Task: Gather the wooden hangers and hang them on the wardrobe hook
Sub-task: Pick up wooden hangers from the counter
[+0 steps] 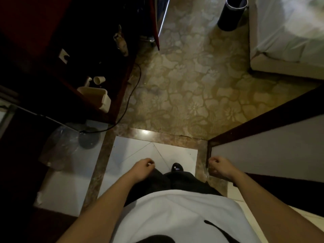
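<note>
No wooden hanger and no wardrobe hook show in the head view. I look straight down at my own body, standing on white floor tiles (154, 153). My left hand (142, 168) hangs in front of my left thigh with the fingers loosely curled and nothing in them. My right hand (220, 166) hangs at the same height beside a grey wall panel (263, 151), also loosely curled and holding nothing. One dark shoe (177, 167) peeks out between my hands.
A dark wooden desk (73, 50) stands at the left, with a white tray (95, 96), a paper cup (99, 79) and a black cable (129, 95) trailing off it. Patterned carpet (192, 81) lies ahead. A dark bin (231, 13) and a bed (289, 32) are at the far right. A plastic bag (61, 148) lies lower left.
</note>
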